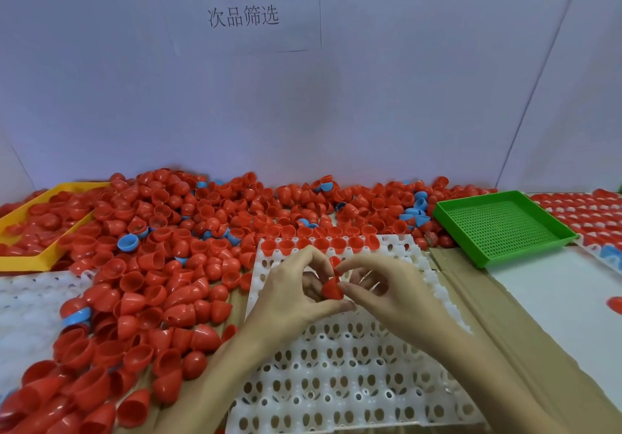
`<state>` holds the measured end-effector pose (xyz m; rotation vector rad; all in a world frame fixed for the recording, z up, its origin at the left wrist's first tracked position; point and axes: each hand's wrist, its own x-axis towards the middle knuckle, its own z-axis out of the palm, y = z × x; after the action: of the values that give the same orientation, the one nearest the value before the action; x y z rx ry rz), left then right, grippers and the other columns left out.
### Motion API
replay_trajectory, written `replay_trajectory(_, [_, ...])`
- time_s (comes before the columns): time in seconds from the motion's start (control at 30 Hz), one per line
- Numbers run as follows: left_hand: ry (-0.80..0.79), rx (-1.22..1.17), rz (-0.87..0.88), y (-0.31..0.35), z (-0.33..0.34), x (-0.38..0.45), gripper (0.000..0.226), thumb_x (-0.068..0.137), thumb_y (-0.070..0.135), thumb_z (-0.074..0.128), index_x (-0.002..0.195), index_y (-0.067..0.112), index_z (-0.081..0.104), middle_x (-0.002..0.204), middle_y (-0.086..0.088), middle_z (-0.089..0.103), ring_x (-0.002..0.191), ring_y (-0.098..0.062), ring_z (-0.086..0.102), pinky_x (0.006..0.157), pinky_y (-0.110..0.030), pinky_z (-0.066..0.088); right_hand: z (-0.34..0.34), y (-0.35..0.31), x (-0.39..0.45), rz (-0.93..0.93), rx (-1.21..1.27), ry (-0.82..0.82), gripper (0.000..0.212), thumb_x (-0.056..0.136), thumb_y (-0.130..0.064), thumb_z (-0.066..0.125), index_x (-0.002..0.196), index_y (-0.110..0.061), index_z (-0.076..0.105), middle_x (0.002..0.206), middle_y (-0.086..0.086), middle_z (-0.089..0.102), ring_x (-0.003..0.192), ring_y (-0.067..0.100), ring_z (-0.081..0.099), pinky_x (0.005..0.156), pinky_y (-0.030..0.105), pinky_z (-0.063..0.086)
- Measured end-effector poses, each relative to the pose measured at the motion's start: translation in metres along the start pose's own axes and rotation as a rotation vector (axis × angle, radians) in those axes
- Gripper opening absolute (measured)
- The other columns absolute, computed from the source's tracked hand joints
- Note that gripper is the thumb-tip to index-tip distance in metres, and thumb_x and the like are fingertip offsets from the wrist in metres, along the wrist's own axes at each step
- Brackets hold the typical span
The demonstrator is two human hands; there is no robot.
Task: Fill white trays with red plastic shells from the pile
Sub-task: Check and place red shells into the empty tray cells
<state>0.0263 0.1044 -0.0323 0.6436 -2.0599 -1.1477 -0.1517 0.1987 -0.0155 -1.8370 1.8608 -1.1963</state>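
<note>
Both hands meet over the white tray (340, 366): the left hand (292, 294) and right hand (387, 294) pinch one red shell (331, 289) between their fingertips, above empty cups. Further out, a row of shells (313, 244) fills the tray's far edge. Left and beyond sprawls the red pile (161, 265); far right sits a green tray (505, 228).

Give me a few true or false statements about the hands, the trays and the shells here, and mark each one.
1. Both hands hold a red shell over the white tray. True.
2. The white tray is completely full. False: only its far row holds shells.
3. The green tray holds red shells. False: it looks empty.
4. Some blue shells lie in the pile. True.
5. The yellow tray sits at the right. False: it is at the left.
</note>
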Motion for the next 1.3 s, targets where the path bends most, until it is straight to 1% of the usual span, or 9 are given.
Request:
replay_trajectory(0.17, [-0.078, -0.086, -0.004, 0.001, -0.002, 0.001, 0.048, 0.07, 0.04, 0.097, 0.103, 0.025, 0.067, 0.103, -0.001, 0.073, 0.091, -0.021, 0.077, 0.081, -0.04, 0.065, 0.002, 0.002, -0.002, 0.009, 0.001, -0.001, 0.019, 0.095, -0.014, 0.075, 0.102, -0.031, 0.074, 0.087, -0.014, 0.074, 0.084, 0.007, 0.072, 0.072, 0.023, 0.059])
replay_trajectory(0.33, [-0.088, -0.089, -0.057, 0.002, -0.003, 0.0, 0.043, 0.076, 0.049, 0.091, 0.108, 0.033, 0.067, 0.104, 0.006, 0.071, 0.091, -0.017, 0.074, 0.087, -0.038, 0.062, -0.015, 0.009, 0.003, -0.005, -0.061, 0.055, 0.019, 0.095, -0.012, 0.074, 0.103, -0.029, 0.075, 0.086, -0.022, 0.076, 0.082, -0.003, 0.073, 0.071, 0.016, 0.058])
replay_trajectory(0.47, [-0.137, -0.103, -0.087, 0.005, -0.005, 0.003, 0.027, 0.086, 0.042, 0.085, 0.102, 0.024, 0.073, 0.098, 0.002, 0.074, 0.087, -0.017, 0.074, 0.088, -0.035, 0.061, -0.044, 0.034, 0.021, 0.128, -0.108, 0.203, 0.018, 0.095, -0.008, 0.073, 0.103, -0.023, 0.076, 0.081, -0.012, 0.076, 0.064, 0.0, 0.072, 0.058, 0.019, 0.058])
replay_trajectory(0.57, [-0.167, -0.11, -0.086, 0.007, -0.006, 0.003, 0.021, 0.089, 0.038, 0.083, 0.096, 0.02, 0.076, 0.095, 0.001, 0.076, 0.087, -0.017, 0.074, 0.086, -0.031, 0.06, -0.053, 0.055, 0.035, 0.184, -0.146, 0.257, 0.017, 0.095, -0.007, 0.074, 0.103, -0.021, 0.078, 0.085, -0.006, 0.076, 0.053, 0.002, 0.07, 0.059, 0.014, 0.056])
replay_trajectory(0.77, [-0.193, -0.117, -0.087, 0.004, -0.007, 0.003, 0.019, 0.089, 0.042, 0.082, 0.093, 0.024, 0.077, 0.094, 0.001, 0.076, 0.087, -0.017, 0.074, 0.087, -0.032, 0.06, -0.042, 0.07, 0.047, 0.16, -0.196, 0.3, 0.029, 0.099, -0.018, 0.07, 0.126, -0.028, 0.073, 0.108, -0.007, 0.066, 0.086, -0.004, 0.064, 0.077, 0.008, 0.047])
replay_trajectory(0.93, [-0.194, -0.125, -0.093, 0.003, -0.007, 0.003, 0.021, 0.089, 0.044, 0.081, 0.093, 0.024, 0.077, 0.093, 0.0, 0.076, 0.086, -0.017, 0.074, 0.085, -0.03, 0.06, -0.044, 0.078, 0.041, 0.13, -0.243, 0.241, 0.03, 0.099, -0.006, 0.065, 0.107, -0.031, 0.081, 0.111, -0.01, 0.063, 0.097, 0.002, 0.062, 0.089, 0.02, 0.05])
replay_trajectory(1.03, [-0.185, -0.107, -0.093, 0.003, -0.007, 0.003, 0.02, 0.09, 0.043, 0.08, 0.092, 0.024, 0.077, 0.092, 0.0, 0.075, 0.085, -0.015, 0.073, 0.083, -0.027, 0.059, -0.042, 0.077, 0.039, 0.139, -0.302, 0.169, 0.038, 0.099, 0.003, 0.059, 0.109, -0.026, 0.081, 0.115, -0.01, 0.067, 0.097, 0.002, 0.063, 0.081, 0.01, 0.049])
replay_trajectory(1.13, [-0.18, -0.098, -0.099, 0.003, -0.006, 0.003, 0.018, 0.092, 0.041, 0.079, 0.092, 0.023, 0.077, 0.09, 0.001, 0.076, 0.084, -0.013, 0.073, 0.081, -0.024, 0.057, -0.044, 0.075, 0.043, 0.159, -0.292, 0.162, 0.046, 0.096, 0.01, 0.053, 0.103, -0.025, 0.082, 0.116, -0.007, 0.068, 0.093, 0.001, 0.065, 0.076, 0.009, 0.048])
replay_trajectory(1.3, [-0.188, -0.104, -0.107, 0.003, -0.008, 0.004, 0.018, 0.093, 0.04, 0.078, 0.093, 0.022, 0.077, 0.089, 0.003, 0.075, 0.082, -0.011, 0.072, 0.079, -0.021, 0.056, -0.052, 0.06, 0.084, 0.094, -0.409, 0.127, 0.035, 0.1, 0.003, 0.054, 0.105, -0.019, 0.081, 0.115, 0.0, 0.068, 0.09, 0.006, 0.061, 0.072, 0.006, 0.042])
